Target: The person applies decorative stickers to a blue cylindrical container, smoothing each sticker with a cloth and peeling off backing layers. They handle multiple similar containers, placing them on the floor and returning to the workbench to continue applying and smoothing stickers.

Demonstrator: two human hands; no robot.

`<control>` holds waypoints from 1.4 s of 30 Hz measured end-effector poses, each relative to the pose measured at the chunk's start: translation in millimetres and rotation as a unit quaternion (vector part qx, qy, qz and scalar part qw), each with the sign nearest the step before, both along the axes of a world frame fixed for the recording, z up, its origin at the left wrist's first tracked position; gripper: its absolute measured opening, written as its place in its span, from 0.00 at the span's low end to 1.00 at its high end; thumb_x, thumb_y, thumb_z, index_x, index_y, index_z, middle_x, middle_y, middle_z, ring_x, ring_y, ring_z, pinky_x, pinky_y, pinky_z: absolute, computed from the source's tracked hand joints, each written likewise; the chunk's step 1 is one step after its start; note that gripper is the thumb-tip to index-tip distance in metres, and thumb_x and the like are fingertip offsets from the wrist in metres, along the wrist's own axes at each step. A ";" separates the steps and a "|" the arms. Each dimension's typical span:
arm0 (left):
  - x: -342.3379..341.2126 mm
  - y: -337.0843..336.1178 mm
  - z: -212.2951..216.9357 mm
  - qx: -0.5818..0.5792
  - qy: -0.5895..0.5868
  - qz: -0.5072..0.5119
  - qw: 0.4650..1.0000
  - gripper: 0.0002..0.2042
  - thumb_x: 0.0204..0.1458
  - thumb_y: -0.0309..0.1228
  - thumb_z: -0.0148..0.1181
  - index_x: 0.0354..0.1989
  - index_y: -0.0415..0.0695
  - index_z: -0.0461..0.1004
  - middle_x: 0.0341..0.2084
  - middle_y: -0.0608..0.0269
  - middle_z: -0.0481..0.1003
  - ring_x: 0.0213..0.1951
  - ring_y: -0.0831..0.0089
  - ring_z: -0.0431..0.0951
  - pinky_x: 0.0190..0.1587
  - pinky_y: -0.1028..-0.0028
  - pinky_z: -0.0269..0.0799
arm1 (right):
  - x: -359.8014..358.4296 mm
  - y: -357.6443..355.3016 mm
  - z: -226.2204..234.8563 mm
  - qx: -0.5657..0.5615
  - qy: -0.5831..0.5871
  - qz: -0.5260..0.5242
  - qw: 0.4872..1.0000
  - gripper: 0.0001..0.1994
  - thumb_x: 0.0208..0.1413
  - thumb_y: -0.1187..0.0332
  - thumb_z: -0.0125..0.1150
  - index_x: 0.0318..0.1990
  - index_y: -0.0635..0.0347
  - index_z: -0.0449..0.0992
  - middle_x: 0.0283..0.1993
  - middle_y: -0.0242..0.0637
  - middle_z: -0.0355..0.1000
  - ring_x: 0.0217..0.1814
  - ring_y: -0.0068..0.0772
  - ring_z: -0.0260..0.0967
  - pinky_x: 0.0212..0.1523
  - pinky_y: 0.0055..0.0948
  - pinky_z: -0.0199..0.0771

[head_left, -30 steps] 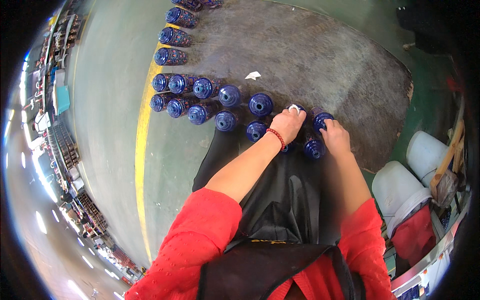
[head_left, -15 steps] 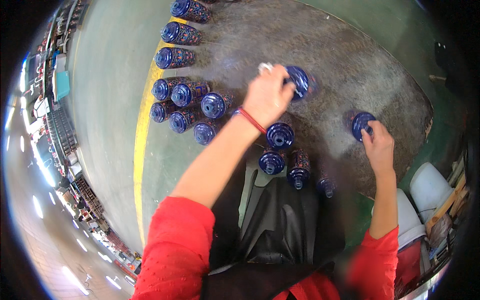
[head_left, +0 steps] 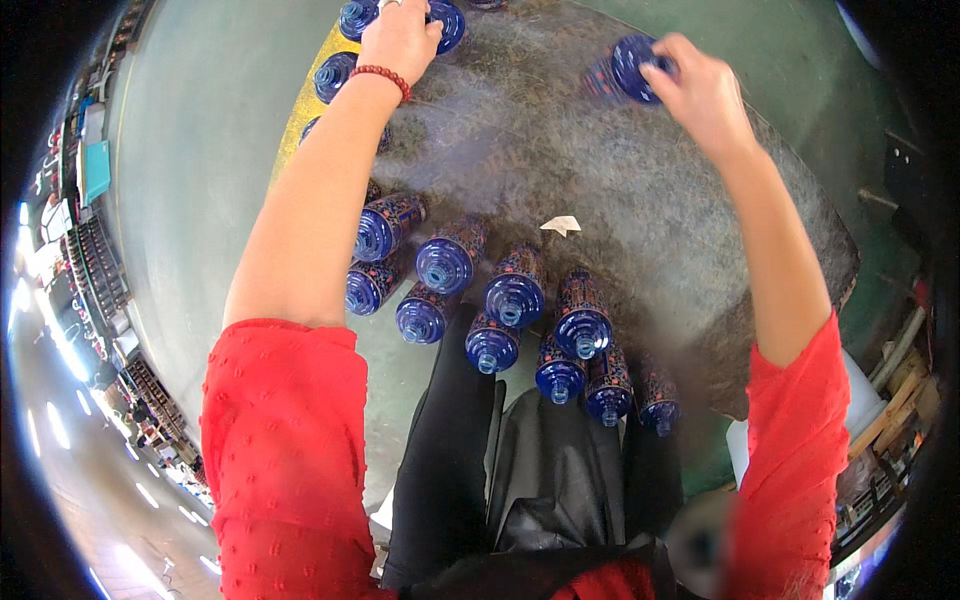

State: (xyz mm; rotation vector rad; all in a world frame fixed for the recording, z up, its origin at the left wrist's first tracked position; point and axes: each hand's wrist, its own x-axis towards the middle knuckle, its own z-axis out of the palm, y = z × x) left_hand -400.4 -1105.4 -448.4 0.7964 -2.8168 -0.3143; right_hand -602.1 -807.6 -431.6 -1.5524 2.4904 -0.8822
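Blue glass bottles with an orange-and-red pattern stand in rows on a grey-brown worktop. At the far left, my left hand (head_left: 402, 42), a red bead bracelet on its wrist, is closed around the neck end of a blue bottle (head_left: 447, 27). My right hand (head_left: 700, 90), at the far right, pinches the top of another patterned bottle (head_left: 634, 70), which is smeared by motion and tilted. Along the near edge, several bottles (head_left: 516, 285) stand close together. More bottles (head_left: 336, 76) line the left edge, some partly hidden by my left arm.
A small white scrap (head_left: 561, 226) lies on the worktop (head_left: 650, 190), behind the near row of bottles. A yellow strip (head_left: 296, 115) runs along the left. Wooden pieces (head_left: 886, 425) and a white container (head_left: 862, 400) stand at the lower right.
Both hands have moved farther away, the left one also leftward, each with a bottle. The bottle near the middle now stands in the near row, and the white scrap has come into sight.
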 end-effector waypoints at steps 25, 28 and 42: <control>-24.0 3.9 6.9 0.055 -0.006 0.025 0.998 0.13 0.54 0.33 0.63 0.37 0.35 0.73 0.36 0.35 0.76 0.43 0.40 0.79 0.45 0.49 0.75 | -36.8 -188.5 -29.4 0.148 0.063 -0.060 0.985 0.18 0.53 0.58 0.67 0.38 0.68 0.78 0.38 0.60 0.78 0.46 0.62 0.77 0.48 0.52 0.77; -23.2 6.2 6.3 0.053 -0.012 0.029 0.998 0.13 0.54 0.33 0.63 0.37 0.35 0.72 0.36 0.36 0.77 0.43 0.40 0.79 0.45 0.49 0.75 | -33.8 -183.6 -27.4 0.131 0.041 -0.057 0.989 0.20 0.53 0.56 0.67 0.39 0.69 0.78 0.38 0.62 0.78 0.46 0.62 0.77 0.48 0.53 0.77; 20.3 70.3 31.2 -0.094 0.068 -0.091 0.989 0.21 0.55 0.34 0.65 0.55 0.42 0.69 0.44 0.40 0.73 0.46 0.41 0.75 0.51 0.55 0.73 | 89.4 206.7 -5.1 0.145 -0.213 -0.091 0.962 0.13 0.62 0.66 0.65 0.51 0.59 0.78 0.26 0.40 0.72 0.26 0.32 0.69 0.31 0.31 0.73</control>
